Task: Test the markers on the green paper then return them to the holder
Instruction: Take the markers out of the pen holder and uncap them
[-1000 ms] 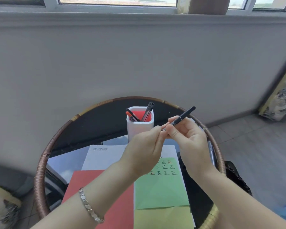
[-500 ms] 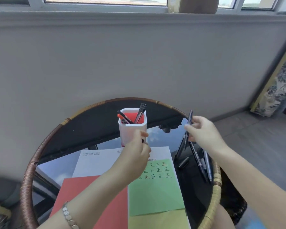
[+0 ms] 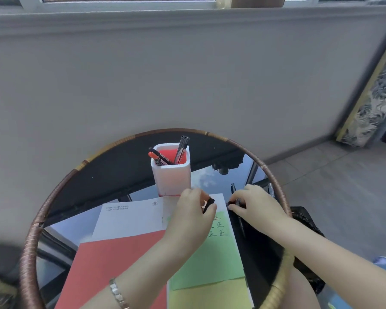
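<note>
Hands: left hand (image 3: 187, 217) tight on black cap (image 3: 208, 205), right hand (image 3: 256, 206) on half-hidden marker (image 3: 237, 201).

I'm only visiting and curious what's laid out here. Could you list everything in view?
table: one, round, wicker rim, dark glass top
holder: one, white with red inside, back middle of table
markers in holder: three, two dark and one orange-tipped, sticking up
loose markers: a few, dark, right side of table, count unclear
white sheet: one, under the others
red sheet: one, front left
green paper: one, written on, front right
yellow sheet: one, nearest edge
bracelet: one, silver, left wrist
left hand: pinches a black cap
right hand: pinches a black marker
</note>
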`<state>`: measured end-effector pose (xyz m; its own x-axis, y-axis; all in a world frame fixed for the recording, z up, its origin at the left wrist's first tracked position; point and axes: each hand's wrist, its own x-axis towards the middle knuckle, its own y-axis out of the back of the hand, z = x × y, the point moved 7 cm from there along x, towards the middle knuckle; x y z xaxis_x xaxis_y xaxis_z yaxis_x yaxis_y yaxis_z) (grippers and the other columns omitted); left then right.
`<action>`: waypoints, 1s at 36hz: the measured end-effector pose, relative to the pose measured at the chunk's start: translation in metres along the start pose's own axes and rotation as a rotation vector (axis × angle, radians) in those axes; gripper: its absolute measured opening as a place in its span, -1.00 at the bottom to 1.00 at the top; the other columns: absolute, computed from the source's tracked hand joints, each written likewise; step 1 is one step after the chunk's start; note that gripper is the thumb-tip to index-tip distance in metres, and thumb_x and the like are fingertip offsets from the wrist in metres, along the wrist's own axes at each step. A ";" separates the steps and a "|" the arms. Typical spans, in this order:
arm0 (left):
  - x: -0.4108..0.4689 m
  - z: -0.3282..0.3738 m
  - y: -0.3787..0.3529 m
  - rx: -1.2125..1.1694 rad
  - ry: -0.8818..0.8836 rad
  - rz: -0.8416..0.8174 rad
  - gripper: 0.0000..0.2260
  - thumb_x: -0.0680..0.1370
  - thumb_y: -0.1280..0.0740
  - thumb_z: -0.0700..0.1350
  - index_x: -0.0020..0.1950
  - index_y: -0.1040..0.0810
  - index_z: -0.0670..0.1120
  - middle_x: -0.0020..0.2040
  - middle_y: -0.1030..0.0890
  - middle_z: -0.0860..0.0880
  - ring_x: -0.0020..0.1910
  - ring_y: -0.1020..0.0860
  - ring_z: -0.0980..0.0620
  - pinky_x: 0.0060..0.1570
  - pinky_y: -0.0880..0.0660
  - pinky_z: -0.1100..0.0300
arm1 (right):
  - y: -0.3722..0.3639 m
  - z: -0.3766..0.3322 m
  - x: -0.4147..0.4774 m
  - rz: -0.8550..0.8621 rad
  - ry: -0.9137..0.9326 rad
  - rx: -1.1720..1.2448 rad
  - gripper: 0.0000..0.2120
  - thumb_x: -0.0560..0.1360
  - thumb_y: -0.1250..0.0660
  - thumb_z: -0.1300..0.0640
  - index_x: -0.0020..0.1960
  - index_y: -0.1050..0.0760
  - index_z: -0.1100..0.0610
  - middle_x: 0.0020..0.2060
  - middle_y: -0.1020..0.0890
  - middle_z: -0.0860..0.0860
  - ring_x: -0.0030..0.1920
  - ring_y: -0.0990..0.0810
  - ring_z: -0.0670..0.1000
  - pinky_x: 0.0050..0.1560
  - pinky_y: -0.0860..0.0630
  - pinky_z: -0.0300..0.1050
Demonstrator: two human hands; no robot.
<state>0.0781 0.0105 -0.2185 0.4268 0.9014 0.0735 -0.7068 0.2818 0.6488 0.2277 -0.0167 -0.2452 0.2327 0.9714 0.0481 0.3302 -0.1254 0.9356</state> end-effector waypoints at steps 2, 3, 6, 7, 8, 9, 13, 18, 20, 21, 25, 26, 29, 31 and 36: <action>0.004 0.003 -0.017 0.063 0.008 -0.040 -0.89 0.54 -0.25 -0.06 -0.01 -0.49 -0.07 -0.08 -0.48 0.02 -0.13 -0.47 0.06 -0.19 -0.41 0.18 | 0.003 0.006 0.000 -0.006 0.015 0.010 -0.78 0.51 -0.24 -0.03 0.09 -0.54 0.01 -0.10 -0.46 -0.01 0.07 -0.40 0.01 -0.02 -0.36 -0.16; 0.007 0.005 -0.026 0.104 0.014 -0.068 -0.86 0.54 -0.24 -0.06 0.01 -0.51 -0.09 -0.06 -0.52 -0.01 -0.10 -0.49 0.01 -0.16 -0.43 0.15 | 0.004 0.008 -0.001 -0.009 0.022 0.011 -0.78 0.52 -0.23 -0.02 0.10 -0.54 0.01 -0.11 -0.45 -0.02 0.09 -0.38 0.01 0.02 -0.35 -0.16; 0.012 0.015 -0.051 0.224 0.015 -0.143 -0.81 0.54 -0.21 -0.08 0.04 -0.51 -0.14 0.00 -0.58 -0.09 -0.01 -0.51 -0.10 -0.06 -0.46 0.09 | 0.007 0.015 -0.005 -0.012 0.047 0.000 -0.77 0.53 -0.21 0.00 0.13 -0.53 0.01 -0.07 -0.44 -0.03 0.11 -0.32 -0.02 0.10 -0.33 -0.16; 0.014 0.019 -0.058 0.258 0.009 -0.160 -0.81 0.55 -0.20 -0.09 0.07 -0.50 -0.15 0.03 -0.58 -0.11 0.02 -0.51 -0.12 -0.05 -0.44 0.10 | 0.007 0.017 -0.006 -0.016 0.058 -0.007 -0.77 0.54 -0.20 0.01 0.14 -0.53 0.00 -0.03 -0.46 -0.02 0.12 -0.32 -0.01 0.14 -0.33 -0.15; 0.015 0.023 -0.063 0.286 0.007 -0.174 -0.81 0.55 -0.19 -0.10 0.10 -0.48 -0.14 0.07 -0.56 -0.11 0.06 -0.50 -0.13 -0.04 -0.42 0.11 | 0.007 0.020 -0.007 -0.018 0.066 -0.013 -0.77 0.55 -0.19 0.03 0.14 -0.52 0.00 0.01 -0.48 -0.02 0.14 -0.32 0.00 0.17 -0.32 -0.13; 0.016 0.026 -0.068 0.305 0.009 -0.189 -0.80 0.56 -0.19 -0.11 0.14 -0.47 -0.14 0.10 -0.55 -0.12 0.09 -0.49 -0.13 -0.04 -0.40 0.12 | 0.007 0.022 -0.008 -0.014 0.071 -0.012 -0.77 0.55 -0.17 0.06 0.15 -0.53 0.01 0.04 -0.49 -0.02 0.15 -0.33 0.00 0.19 -0.31 -0.12; 0.019 0.033 -0.077 0.315 0.005 -0.224 -0.78 0.57 -0.22 -0.11 0.18 -0.44 -0.15 0.15 -0.52 -0.13 0.13 -0.48 -0.13 0.01 -0.41 0.09 | 0.013 0.028 -0.009 0.016 0.067 0.049 -0.76 0.55 -0.16 0.14 0.13 -0.54 0.03 0.07 -0.52 -0.03 0.18 -0.34 0.00 0.23 -0.31 -0.10; 0.019 0.031 -0.061 0.290 -0.046 -0.188 -0.73 0.56 -0.22 -0.04 0.18 -0.45 -0.16 0.15 -0.49 -0.11 0.11 -0.48 -0.11 0.07 -0.44 0.07 | 0.032 0.011 -0.004 0.079 0.123 0.165 -0.81 0.52 -0.23 0.17 0.08 -0.55 0.06 0.00 -0.52 -0.05 0.09 -0.34 -0.09 0.19 -0.33 -0.16; 0.020 0.028 -0.046 0.245 -0.062 -0.150 -0.74 0.56 -0.22 -0.03 0.17 -0.47 -0.13 0.14 -0.51 -0.08 0.08 -0.50 -0.06 0.06 -0.44 0.09 | 0.042 -0.005 0.002 0.119 0.141 0.228 -0.82 0.52 -0.23 0.19 0.07 -0.55 0.07 -0.02 -0.52 -0.05 0.04 -0.38 -0.13 0.08 -0.32 -0.28; 0.020 0.027 -0.036 0.216 -0.070 -0.124 -0.76 0.56 -0.21 -0.04 0.16 -0.49 -0.12 0.13 -0.53 -0.06 0.06 -0.51 -0.03 0.05 -0.45 0.10 | 0.047 -0.014 0.005 0.146 0.143 0.265 -0.82 0.51 -0.23 0.19 0.06 -0.55 0.08 -0.05 -0.53 -0.05 -0.02 -0.41 -0.14 0.01 -0.34 -0.33; 0.017 0.026 0.010 0.137 -0.091 0.012 -0.80 0.56 -0.19 -0.09 0.13 -0.52 -0.04 0.02 -0.57 0.05 -0.01 -0.52 0.05 -0.02 -0.49 0.11 | 0.061 -0.051 0.031 0.218 0.081 0.435 -0.77 0.50 -0.27 0.12 0.15 -0.48 0.10 -0.28 -0.48 -0.08 -0.26 -0.43 -0.17 -0.27 -0.34 -0.41; 0.016 0.025 0.022 0.122 -0.095 0.044 -0.81 0.56 -0.19 -0.09 0.11 -0.53 -0.02 0.00 -0.58 0.07 -0.02 -0.53 0.08 -0.03 -0.49 0.12 | 0.060 -0.059 0.041 0.195 0.053 0.478 -0.69 0.49 -0.28 0.08 0.22 -0.42 0.10 -0.31 -0.47 -0.08 -0.29 -0.43 -0.16 -0.29 -0.33 -0.38; 0.014 0.019 0.053 0.144 -0.087 0.123 -0.82 0.55 -0.19 -0.09 0.08 -0.54 0.02 -0.06 -0.58 0.13 -0.06 -0.53 0.11 -0.12 -0.47 0.17 | 0.058 -0.085 0.069 0.113 -0.008 0.572 -0.46 0.47 -0.29 -0.04 0.36 -0.24 0.12 -0.27 -0.46 -0.06 -0.34 -0.40 -0.13 -0.39 -0.28 -0.26; 0.013 0.011 0.069 0.160 -0.075 0.160 -0.83 0.55 -0.20 -0.08 0.05 -0.55 0.03 -0.11 -0.56 0.15 -0.09 -0.54 0.10 -0.15 -0.45 0.19 | 0.060 -0.100 0.083 0.085 -0.033 0.543 -0.41 0.47 -0.28 -0.09 0.39 -0.20 0.12 -0.17 -0.46 -0.06 -0.30 -0.42 -0.10 -0.38 -0.29 -0.24; 0.005 -0.008 0.095 0.137 -0.043 0.210 -0.84 0.53 -0.21 -0.12 0.04 -0.55 0.01 -0.17 -0.54 0.18 -0.13 -0.52 0.12 -0.14 -0.46 0.19 | 0.056 -0.116 0.106 0.093 -0.060 0.355 -0.64 0.47 -0.28 -0.03 0.20 -0.46 0.12 0.14 -0.57 0.04 0.11 -0.52 0.04 0.00 -0.45 -0.10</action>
<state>0.0083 0.0445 -0.1624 0.3044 0.9197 0.2479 -0.7005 0.0398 0.7126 0.1643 0.1025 -0.1475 0.3262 0.9403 0.0973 0.5995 -0.2854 0.7478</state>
